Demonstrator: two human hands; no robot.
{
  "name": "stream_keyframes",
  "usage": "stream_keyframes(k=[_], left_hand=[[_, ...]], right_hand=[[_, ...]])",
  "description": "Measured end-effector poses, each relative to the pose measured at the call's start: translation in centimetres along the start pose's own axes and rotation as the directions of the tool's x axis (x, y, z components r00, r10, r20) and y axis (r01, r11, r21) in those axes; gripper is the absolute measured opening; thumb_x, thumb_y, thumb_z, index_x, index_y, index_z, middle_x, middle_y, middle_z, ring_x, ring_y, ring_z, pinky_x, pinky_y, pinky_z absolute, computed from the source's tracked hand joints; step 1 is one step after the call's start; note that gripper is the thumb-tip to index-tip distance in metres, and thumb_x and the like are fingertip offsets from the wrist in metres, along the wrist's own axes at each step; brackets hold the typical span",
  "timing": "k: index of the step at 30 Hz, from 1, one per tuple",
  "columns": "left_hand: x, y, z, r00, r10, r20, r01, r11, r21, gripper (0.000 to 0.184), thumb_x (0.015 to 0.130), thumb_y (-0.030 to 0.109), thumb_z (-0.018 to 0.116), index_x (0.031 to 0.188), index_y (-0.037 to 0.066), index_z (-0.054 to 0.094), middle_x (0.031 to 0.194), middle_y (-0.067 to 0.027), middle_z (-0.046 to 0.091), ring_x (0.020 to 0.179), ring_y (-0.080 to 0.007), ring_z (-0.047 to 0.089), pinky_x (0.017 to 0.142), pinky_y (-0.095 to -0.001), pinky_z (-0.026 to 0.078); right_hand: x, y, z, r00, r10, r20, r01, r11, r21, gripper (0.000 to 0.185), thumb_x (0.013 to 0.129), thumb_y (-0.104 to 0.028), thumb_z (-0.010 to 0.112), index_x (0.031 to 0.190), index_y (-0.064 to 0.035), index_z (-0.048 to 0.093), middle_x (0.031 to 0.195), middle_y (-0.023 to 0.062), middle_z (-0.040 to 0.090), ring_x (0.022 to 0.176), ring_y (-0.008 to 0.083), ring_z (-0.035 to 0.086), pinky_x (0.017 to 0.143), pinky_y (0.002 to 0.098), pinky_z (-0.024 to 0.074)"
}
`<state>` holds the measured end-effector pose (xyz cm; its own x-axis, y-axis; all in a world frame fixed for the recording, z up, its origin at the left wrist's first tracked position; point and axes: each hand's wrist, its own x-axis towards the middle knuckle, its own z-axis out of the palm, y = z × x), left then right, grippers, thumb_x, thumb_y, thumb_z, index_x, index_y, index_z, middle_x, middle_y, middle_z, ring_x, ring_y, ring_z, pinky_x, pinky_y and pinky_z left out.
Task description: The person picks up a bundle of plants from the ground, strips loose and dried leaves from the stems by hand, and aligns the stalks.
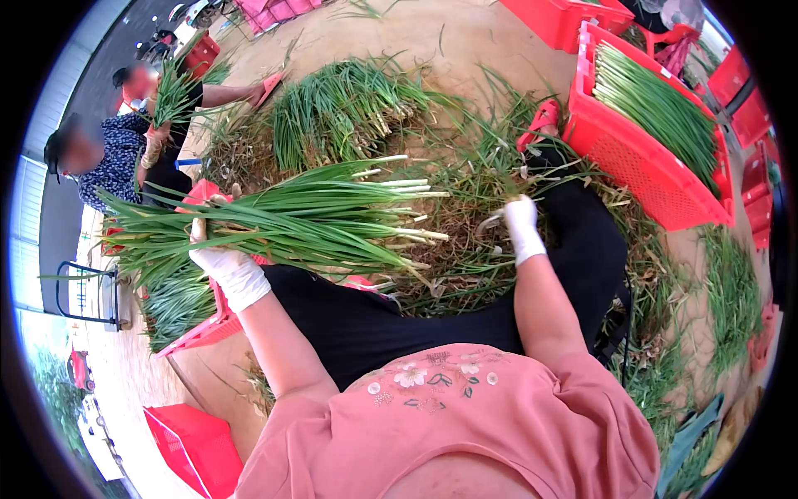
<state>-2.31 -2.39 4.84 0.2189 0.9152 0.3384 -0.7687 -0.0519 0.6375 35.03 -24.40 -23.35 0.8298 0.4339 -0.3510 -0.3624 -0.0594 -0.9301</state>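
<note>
My left hand, in a white glove, is wrapped round a large bunch of green onions. The white stalk ends point right and the long leaves spread to the left. Over the root and leaf scraps is my right hand, also gloved in white, its fingers drawn together. Some thin leafy bits show just above its fingertips, and whether they are in its grip is too unclear to tell. A pile of untrimmed green onions lies on the ground beyond the bunch.
A red crate of trimmed onions stands at the upper right. At left, another crate holds more greens. Two people sit at the upper left, one with a gloved hand near some leaves. An empty-looking red crate stands lower left.
</note>
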Motion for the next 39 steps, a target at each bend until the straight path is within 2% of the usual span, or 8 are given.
stream_keyframes(k=[2,6,16,20,26,30,37,39], left_hand=[[0.4,1.5,-0.5,0.999,0.034,0.033,-0.035,0.998,0.043,0.018,0.077,0.019,0.058,0.082,0.002,0.061,0.081,-0.0111,0.062,0.081,-0.0246,0.058,0.094,-0.0536,0.036],[1.2,2.8,-2.6,0.989,0.150,0.004,-0.150,0.988,0.032,0.019,0.077,0.018,0.058,0.081,0.000,0.060,0.080,-0.0103,0.062,0.080,-0.0234,0.058,0.095,-0.0534,0.035],[-0.3,1.1,-1.3,0.995,-0.019,0.097,0.022,0.999,-0.025,0.025,0.074,0.022,0.059,0.088,0.001,0.061,0.084,-0.0121,0.061,0.087,-0.0258,0.057,0.098,-0.0491,0.032],[-0.4,0.4,-1.8,1.000,0.028,-0.009,-0.028,0.999,-0.019,0.021,0.074,0.018,0.061,0.086,0.001,0.060,0.084,-0.0115,0.061,0.084,-0.0260,0.058,0.094,-0.0518,0.036],[0.2,1.5,-3.0,0.985,0.105,-0.134,-0.109,0.994,-0.021,0.019,0.076,0.016,0.060,0.088,0.002,0.054,0.081,-0.0137,0.060,0.080,-0.0256,0.058,0.093,-0.0531,0.038],[0.6,1.2,-4.3,0.978,0.093,-0.187,-0.100,0.995,-0.028,0.022,0.078,0.020,0.058,0.085,-0.001,0.055,0.082,-0.0159,0.060,0.079,-0.0267,0.059,0.091,-0.0513,0.041],[0.3,-1.3,-7.8,0.951,0.149,-0.271,-0.069,0.956,0.284,0.025,0.081,0.016,0.056,0.098,-0.002,0.054,0.089,-0.0133,0.058,0.078,-0.0227,0.058,0.073,-0.0363,0.050],[0.0,-1.8,-7.8,0.928,0.222,-0.300,-0.084,0.908,0.411,0.020,0.084,0.004,0.049,0.102,-0.004,0.053,0.088,-0.0117,0.058,0.073,-0.0187,0.058,0.067,-0.0297,0.051]], right_hand=[[2.8,-1.7,-4.5,0.940,0.209,-0.269,-0.123,0.944,0.306,0.013,0.080,-0.008,0.050,0.090,-0.0008,0.053,0.070,0.0071,0.056,0.055,0.0182,0.054,0.049,0.0289,0.0451],[-0.5,-4.7,-1.4,0.989,-0.135,0.063,0.143,0.747,-0.649,0.036,0.080,-0.014,0.056,0.111,0.0028,0.050,0.099,0.0124,0.061,0.091,0.0188,0.056,0.076,0.0297,0.0434],[-13.2,-7.8,14.3,0.689,-0.005,0.724,0.444,0.794,-0.417,0.035,0.074,-0.035,0.060,0.090,-0.0042,0.065,0.089,0.0176,0.062,0.088,0.0295,0.058,0.079,0.0358,0.0440],[-12.7,-6.5,12.3,0.653,-0.386,0.651,0.750,0.218,-0.624,0.023,0.074,-0.024,0.058,0.072,-0.0015,0.064,0.079,0.0149,0.057,0.080,0.0313,0.056,0.071,0.0421,0.0443],[-4.4,-4.0,2.7,0.993,0.039,0.114,0.091,0.379,-0.921,0.032,0.078,-0.033,0.057,0.084,-0.0030,0.065,0.094,0.0163,0.059,0.095,0.0275,0.055,0.076,0.0390,0.0453],[-8.0,-7.1,6.3,0.660,0.146,0.737,-0.300,0.951,0.080,0.093,0.071,-0.058,0.059,0.135,-0.0035,0.018,0.138,0.0152,0.023,0.126,0.0311,0.024,0.099,0.0539,0.0214],[-12.2,-6.5,8.0,0.277,0.220,0.935,-0.636,0.772,0.007,0.074,0.065,-0.055,0.064,0.119,-0.0079,0.047,0.101,0.0048,0.059,0.083,0.0145,0.056,0.064,0.0270,0.0482],[-11.1,-7.4,7.1,0.182,0.091,0.979,-0.480,0.877,0.007,0.045,0.075,-0.039,0.065,0.102,-0.0048,0.053,0.066,-0.0020,0.050,0.050,0.0055,0.039,0.042,0.0190,0.0275]])
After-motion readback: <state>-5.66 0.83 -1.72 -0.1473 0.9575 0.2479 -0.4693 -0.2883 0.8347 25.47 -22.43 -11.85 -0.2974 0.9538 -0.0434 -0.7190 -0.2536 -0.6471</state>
